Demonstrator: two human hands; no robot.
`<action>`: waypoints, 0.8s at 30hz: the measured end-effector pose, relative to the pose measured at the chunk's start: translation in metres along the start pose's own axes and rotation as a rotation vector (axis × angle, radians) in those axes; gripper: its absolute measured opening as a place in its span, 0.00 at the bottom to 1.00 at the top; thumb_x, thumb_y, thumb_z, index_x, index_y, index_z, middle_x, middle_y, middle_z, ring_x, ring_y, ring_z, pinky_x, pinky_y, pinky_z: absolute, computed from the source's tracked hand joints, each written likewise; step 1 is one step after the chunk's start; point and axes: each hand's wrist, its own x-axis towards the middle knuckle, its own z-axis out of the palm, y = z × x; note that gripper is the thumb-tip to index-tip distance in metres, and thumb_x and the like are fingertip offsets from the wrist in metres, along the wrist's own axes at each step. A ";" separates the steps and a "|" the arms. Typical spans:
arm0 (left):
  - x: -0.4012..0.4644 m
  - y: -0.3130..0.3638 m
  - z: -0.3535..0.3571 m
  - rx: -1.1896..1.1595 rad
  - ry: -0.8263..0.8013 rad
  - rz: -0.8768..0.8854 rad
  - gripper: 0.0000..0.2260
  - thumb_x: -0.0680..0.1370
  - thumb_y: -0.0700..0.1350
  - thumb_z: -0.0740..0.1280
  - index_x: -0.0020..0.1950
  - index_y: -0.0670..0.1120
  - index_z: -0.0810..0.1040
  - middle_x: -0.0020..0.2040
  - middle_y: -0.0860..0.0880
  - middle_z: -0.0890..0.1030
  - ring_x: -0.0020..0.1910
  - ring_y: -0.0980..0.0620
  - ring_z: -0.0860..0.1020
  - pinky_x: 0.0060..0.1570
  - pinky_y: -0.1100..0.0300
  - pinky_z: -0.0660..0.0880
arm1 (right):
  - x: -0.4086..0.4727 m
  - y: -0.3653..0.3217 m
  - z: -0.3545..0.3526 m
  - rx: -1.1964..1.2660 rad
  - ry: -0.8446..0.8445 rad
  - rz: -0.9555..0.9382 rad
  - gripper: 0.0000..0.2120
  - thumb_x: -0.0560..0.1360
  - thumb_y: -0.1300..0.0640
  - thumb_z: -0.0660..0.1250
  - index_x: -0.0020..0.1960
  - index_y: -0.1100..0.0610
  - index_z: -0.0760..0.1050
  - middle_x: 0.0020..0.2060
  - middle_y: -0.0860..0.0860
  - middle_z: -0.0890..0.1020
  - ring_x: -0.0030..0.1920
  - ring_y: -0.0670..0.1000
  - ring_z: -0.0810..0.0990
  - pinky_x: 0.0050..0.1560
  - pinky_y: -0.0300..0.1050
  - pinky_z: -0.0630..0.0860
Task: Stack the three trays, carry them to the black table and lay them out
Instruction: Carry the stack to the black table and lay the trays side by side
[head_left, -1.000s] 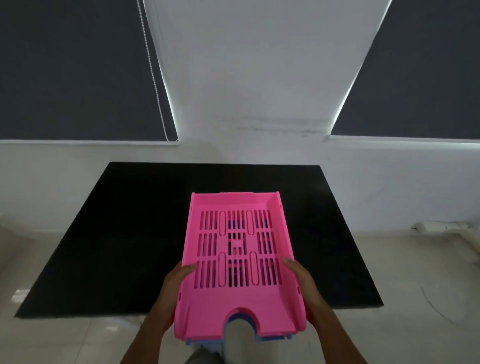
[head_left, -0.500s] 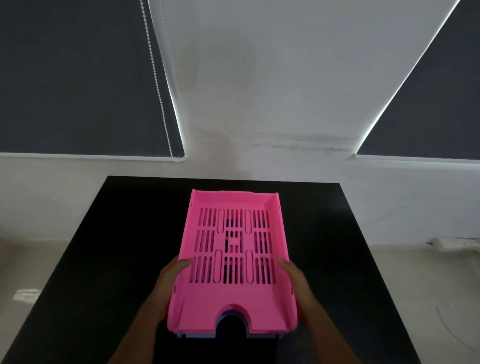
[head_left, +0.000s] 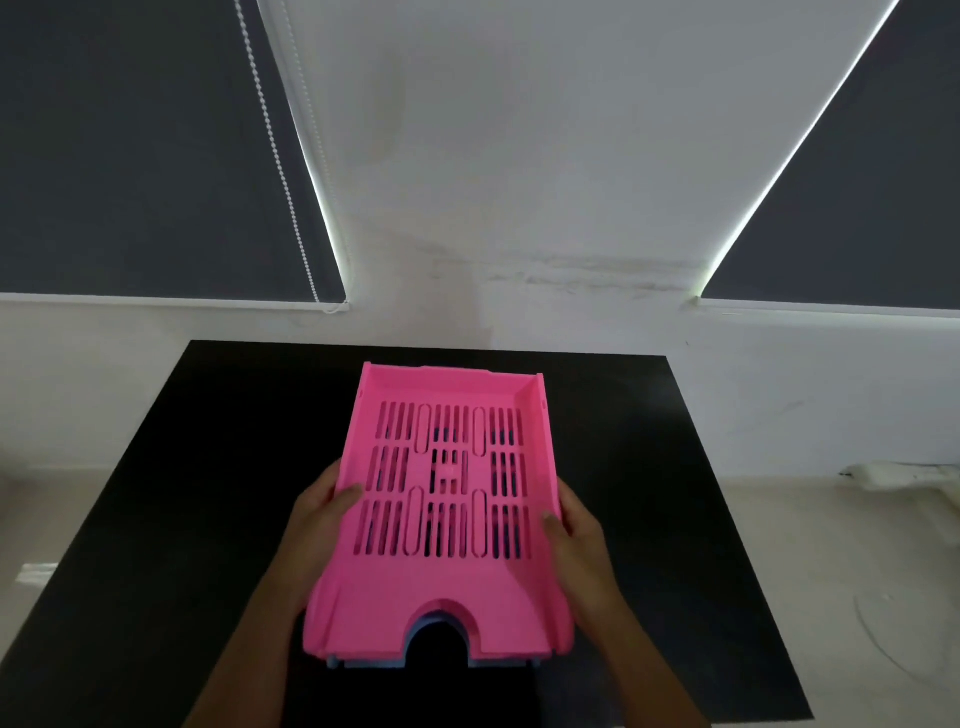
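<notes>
A slotted pink tray (head_left: 441, 587) tops a stack held over the middle of the black table (head_left: 171, 493). Under its near edge a blue tray (head_left: 379, 663) peeks out; any third tray is hidden. My left hand (head_left: 317, 512) grips the stack's left side with the thumb over the pink rim. My right hand (head_left: 574, 525) grips the right side the same way. Whether the stack touches the tabletop I cannot tell.
The table stands against a white wall (head_left: 519, 156) with dark roller blinds (head_left: 130, 156) left and right and a bead cord (head_left: 280, 171). Pale floor (head_left: 857, 571) lies on both sides, with a white object (head_left: 893, 474) by the right skirting.
I have moved closer to the table with the stack; it now hangs over the tabletop rather than over the floor in front. Both hands keep their grip.
</notes>
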 end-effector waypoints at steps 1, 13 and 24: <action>-0.002 0.003 0.004 0.007 0.001 0.014 0.15 0.81 0.42 0.61 0.62 0.59 0.77 0.47 0.43 0.86 0.44 0.41 0.84 0.48 0.40 0.81 | 0.001 0.000 -0.006 0.007 0.005 -0.003 0.13 0.81 0.55 0.64 0.63 0.46 0.79 0.52 0.47 0.87 0.51 0.49 0.87 0.49 0.48 0.84; -0.013 0.014 0.176 0.108 0.017 0.099 0.17 0.79 0.40 0.65 0.66 0.54 0.77 0.59 0.47 0.84 0.57 0.45 0.82 0.61 0.38 0.76 | 0.025 -0.007 -0.183 -0.072 0.018 -0.023 0.16 0.81 0.56 0.62 0.59 0.35 0.77 0.47 0.41 0.87 0.47 0.44 0.86 0.48 0.49 0.82; -0.008 -0.027 0.299 0.181 0.002 -0.042 0.16 0.78 0.40 0.66 0.65 0.50 0.74 0.56 0.51 0.82 0.53 0.53 0.81 0.48 0.57 0.78 | 0.051 0.057 -0.291 -0.110 0.054 0.113 0.16 0.83 0.57 0.57 0.65 0.48 0.79 0.50 0.50 0.88 0.48 0.53 0.88 0.52 0.60 0.84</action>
